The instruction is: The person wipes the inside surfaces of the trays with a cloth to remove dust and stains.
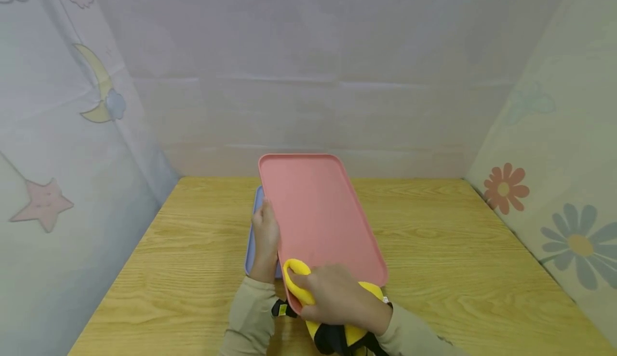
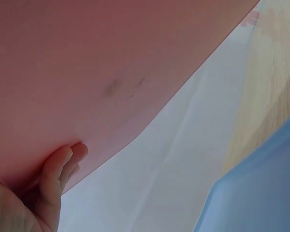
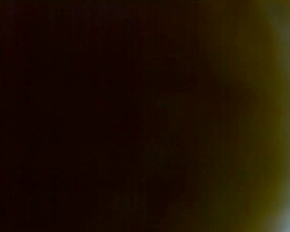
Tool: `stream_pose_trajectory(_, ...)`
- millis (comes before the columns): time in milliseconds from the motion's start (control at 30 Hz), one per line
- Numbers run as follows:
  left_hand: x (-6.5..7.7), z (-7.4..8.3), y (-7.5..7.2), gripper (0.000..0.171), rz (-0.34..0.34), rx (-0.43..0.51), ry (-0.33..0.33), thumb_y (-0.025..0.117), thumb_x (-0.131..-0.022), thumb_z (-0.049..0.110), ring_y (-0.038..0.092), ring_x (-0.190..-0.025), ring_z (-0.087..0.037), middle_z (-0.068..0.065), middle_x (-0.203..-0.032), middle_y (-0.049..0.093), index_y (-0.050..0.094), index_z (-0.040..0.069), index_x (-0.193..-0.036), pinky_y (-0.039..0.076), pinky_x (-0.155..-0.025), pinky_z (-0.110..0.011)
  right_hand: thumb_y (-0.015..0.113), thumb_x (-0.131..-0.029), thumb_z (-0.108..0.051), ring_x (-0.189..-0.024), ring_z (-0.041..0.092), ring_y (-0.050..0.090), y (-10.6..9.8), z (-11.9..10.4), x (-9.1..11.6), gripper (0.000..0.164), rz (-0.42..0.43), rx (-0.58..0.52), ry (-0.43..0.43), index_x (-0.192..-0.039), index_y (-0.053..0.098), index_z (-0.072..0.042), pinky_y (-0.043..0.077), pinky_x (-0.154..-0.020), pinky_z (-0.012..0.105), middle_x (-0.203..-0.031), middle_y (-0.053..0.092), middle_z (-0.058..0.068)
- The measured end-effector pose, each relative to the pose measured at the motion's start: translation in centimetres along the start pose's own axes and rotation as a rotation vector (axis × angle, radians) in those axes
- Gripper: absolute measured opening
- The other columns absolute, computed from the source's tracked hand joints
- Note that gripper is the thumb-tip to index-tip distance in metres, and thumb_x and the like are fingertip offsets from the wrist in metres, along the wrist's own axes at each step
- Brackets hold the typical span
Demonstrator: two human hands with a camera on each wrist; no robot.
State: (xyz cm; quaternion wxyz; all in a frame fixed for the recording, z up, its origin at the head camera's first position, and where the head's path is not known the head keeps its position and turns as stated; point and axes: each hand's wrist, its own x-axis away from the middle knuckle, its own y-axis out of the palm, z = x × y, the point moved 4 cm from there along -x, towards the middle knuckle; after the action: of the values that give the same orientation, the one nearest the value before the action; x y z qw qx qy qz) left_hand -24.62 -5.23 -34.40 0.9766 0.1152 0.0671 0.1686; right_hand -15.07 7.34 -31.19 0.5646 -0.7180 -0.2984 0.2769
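A pink tray (image 1: 313, 211) is held tilted above the table, its inner face toward the head camera. My left hand (image 1: 266, 233) grips its left long edge; in the left wrist view, the fingers (image 2: 55, 169) lie against the tray's underside. My right hand (image 1: 339, 294) holds a soft yellow cloth (image 1: 297, 266) against the near left corner of the tray, and more yellow fabric hangs below the hand. Partly hidden behind the pink tray, a blue tray (image 1: 250, 254) lies on the table. The right wrist view is almost wholly dark, with a blurred yellow edge.
The wooden table (image 1: 458, 249) extends on both sides of the trays. Pale printed sheets (image 1: 308, 77) stand behind it and along both sides. Dark smudges mark the pink tray's underside in the left wrist view.
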Motion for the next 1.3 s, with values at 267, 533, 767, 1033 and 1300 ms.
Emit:
stream_pose_trajectory(267, -0.2, -0.2, -0.2, 0.042, 0.004, -0.016, 0.008, 0.030, -0.099, 0.025, 0.041, -0.049, -0.009, -0.002, -0.058, 0.043, 0.040, 0.008, -0.062, 0.037, -0.046, -0.022, 0.067, -0.063, -0.016, -0.042, 0.004, 0.026, 0.4, -0.3, 1.0, 0.036, -0.056, -0.012, -0.067, -0.099, 0.064, -0.019, 0.020, -0.036, 0.017, -0.051, 0.028, -0.010)
stream_pose_trajectory(533, -0.3, -0.2, -0.2, 0.041, 0.006, -0.046, 0.011, 0.031, -0.099, 0.024, 0.035, -0.049, -0.008, 0.000, -0.057, 0.036, 0.033, 0.011, -0.060, 0.032, -0.046, -0.023, 0.066, -0.066, -0.014, -0.046, 0.003, 0.023, 0.7, -0.3, 1.5, 0.018, -0.120, -0.029, -0.139, -0.082, 0.063, -0.022, 0.017, -0.040, 0.017, -0.053, 0.023, -0.011)
stream_pose_trajectory(767, -0.5, -0.1, -0.4, 0.040, -0.029, -0.016, -0.035, 0.027, -0.099, 0.026, 0.035, -0.047, -0.008, 0.000, -0.057, 0.036, 0.034, 0.010, -0.063, 0.032, -0.045, -0.022, 0.064, -0.071, -0.014, -0.048, 0.003, 0.024, 0.7, 0.4, 1.8, 0.032, -0.142, -0.086, -0.085, -0.102, 0.068, -0.021, 0.019, -0.042, 0.017, -0.052, 0.027, -0.013)
stream_pose_trajectory(1033, -0.7, 0.5, -1.0, 0.038, 0.009, -0.017, -0.033, 0.027, -0.099, 0.028, 0.040, -0.052, -0.009, -0.001, -0.062, 0.040, 0.043, 0.008, -0.070, 0.036, -0.049, -0.023, 0.061, -0.072, -0.013, -0.043, 0.004, 0.021, 0.5, 2.0, 2.2, 0.037, -0.120, -0.126, 0.031, -0.109, 0.066, -0.015, 0.018, -0.040, 0.018, -0.049, 0.025, -0.012)
stream_pose_trajectory(1300, -0.9, 0.5, -1.4, 0.038, 0.012, -0.016, -0.068, 0.027, -0.099, 0.030, 0.040, -0.054, -0.009, -0.001, -0.064, 0.041, 0.044, 0.007, -0.073, 0.036, -0.050, -0.023, 0.059, -0.073, -0.012, -0.040, 0.003, 0.021, 0.4, 4.1, 2.7, 0.024, -0.087, -0.183, 0.077, -0.095, 0.070, -0.010, 0.017, -0.039, 0.017, -0.047, 0.024, -0.013)
